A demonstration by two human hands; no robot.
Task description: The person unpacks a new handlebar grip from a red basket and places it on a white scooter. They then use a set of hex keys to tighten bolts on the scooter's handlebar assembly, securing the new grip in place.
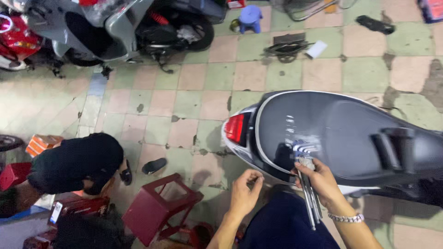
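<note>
Gripping a bundle of long metal hex keys (308, 184), the right hand (323, 182) rests at the near edge of a scooter's dark grey seat (341, 133); the keys' bent ends fan out on the seat while the long shafts hang down past the wrist, which wears a beaded bracelet (346, 217). Just beside it, the left hand (244, 193) is loosely curled with the fingers bent inward, holding nothing that shows. Below the left hand stands a dark red plastic stool (157, 210). The scooter's red tail light (235, 128) faces left. Another person in a black shirt (76, 161) crouches on the tiled floor (184, 92) at left. Farther off, a grey scooter (115, 27) is parked, with a small blue stool (250, 17) near it.
</note>
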